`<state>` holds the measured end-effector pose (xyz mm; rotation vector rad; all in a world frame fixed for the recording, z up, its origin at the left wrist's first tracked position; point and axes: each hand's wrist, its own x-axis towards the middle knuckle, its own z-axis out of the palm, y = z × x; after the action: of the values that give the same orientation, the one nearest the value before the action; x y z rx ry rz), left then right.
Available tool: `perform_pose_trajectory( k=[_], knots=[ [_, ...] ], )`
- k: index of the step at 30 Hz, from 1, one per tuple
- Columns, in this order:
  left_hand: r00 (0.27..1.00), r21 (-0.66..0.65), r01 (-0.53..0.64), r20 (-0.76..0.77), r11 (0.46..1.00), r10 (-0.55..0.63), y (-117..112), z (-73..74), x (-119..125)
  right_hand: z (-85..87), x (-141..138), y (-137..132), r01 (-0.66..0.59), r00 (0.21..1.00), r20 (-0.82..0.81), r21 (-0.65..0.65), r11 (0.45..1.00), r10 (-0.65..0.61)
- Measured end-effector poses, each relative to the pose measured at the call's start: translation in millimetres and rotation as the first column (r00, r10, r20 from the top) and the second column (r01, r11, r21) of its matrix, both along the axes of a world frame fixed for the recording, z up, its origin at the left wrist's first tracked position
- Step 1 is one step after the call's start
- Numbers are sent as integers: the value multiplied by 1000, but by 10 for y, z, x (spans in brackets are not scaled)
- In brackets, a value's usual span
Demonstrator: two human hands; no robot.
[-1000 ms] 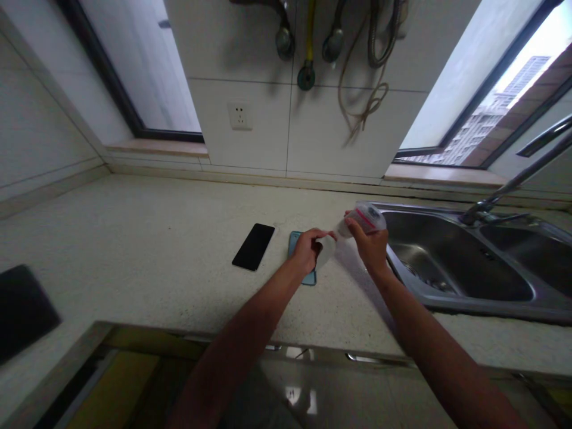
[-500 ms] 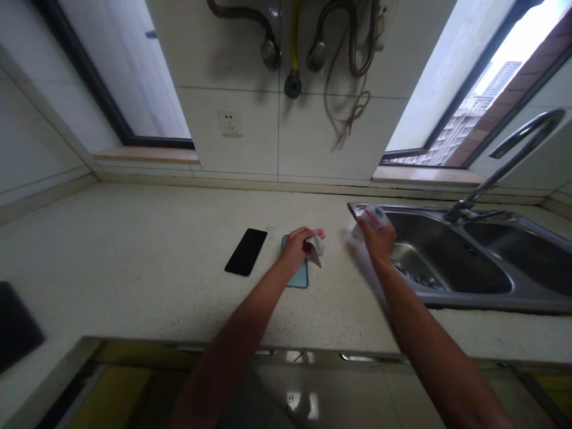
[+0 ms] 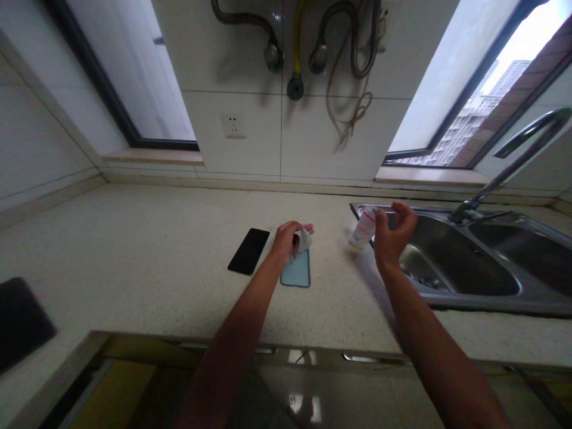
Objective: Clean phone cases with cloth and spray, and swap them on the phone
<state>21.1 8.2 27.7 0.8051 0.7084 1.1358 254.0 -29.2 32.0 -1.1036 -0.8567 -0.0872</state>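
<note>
1. White wipe [image 3: 304, 240] bunched in my left hand [image 3: 286, 241], fingers curled round it, over the upper end of a light blue phone case [image 3: 295, 271], which lies flat on the pale, speckled counter [image 3: 156, 250]
2. My right hand [image 3: 394, 232] is spread, thumb and fingers apart with nothing between them; a clear bottle [image 3: 363, 229] with pink marking stands just beside the thumb, close to the left edge of the steel sink [image 3: 469, 302]
3. Around these, a black phone [image 3: 249, 251] lies just left of the case, a chrome faucet [image 3: 504, 174] rises at the back of the sink, and the bottle stands between the case and the basins
4. Counting up: one wipe, one case, one black phone, one bottle, one faucet, two basins, one wall socket [image 3: 233, 126], one yellow hose [image 3: 297, 47], one tied cord [image 3: 357, 116], two windows
5. My left hand and the wipe cover the case's top, so I cannot tell if they touch it; my right hand blocks part of the near basin; the bottle's print is too blurred to read, and a dark object [image 3: 24, 322] at the left is cut off by the edge of view
</note>
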Motion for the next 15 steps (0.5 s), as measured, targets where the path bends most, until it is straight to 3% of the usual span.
perform_pose_trajectory(
  k=[1, 2, 4, 5, 7, 10, 12, 15],
  knots=[
    [1000, 26, 7, 4, 1000, -7, -5, 2, -6, 36, -58, -47, 100, 985, 140, 27, 995, -102],
    [1000, 49, 24, 11, 999, -25, -14, 12, -15, 57, -129, -87, 112, 966, 232, 23, 993, -114],
    [997, 100, 73, 16, 992, -75, -40, 43, -39, 52, -305, -138, -36, 943, 329, -58, 998, 53],
    [995, 128, 101, 7, 987, -103, -54, 59, -52, 26, -404, -148, -186, 915, 327, -176, 967, 236],
    [987, 170, 163, -41, 972, -158, -76, 80, -78, -56, -599, -143, -464, 812, 176, -384, 798, 557],
    [956, 170, 273, -158, 947, -247, -96, 79, -103, -196, -802, -116, -677, 658, -87, -503, 537, 748],
    [929, 143, 334, -218, 932, -300, -99, 64, -107, -249, -851, -111, -749, 593, -221, -506, 428, 775],
    [906, 85, 340, -297, 936, -302, -73, 37, -99, -232, -837, -132, -811, 544, -397, -473, 344, 739]
  ],
)
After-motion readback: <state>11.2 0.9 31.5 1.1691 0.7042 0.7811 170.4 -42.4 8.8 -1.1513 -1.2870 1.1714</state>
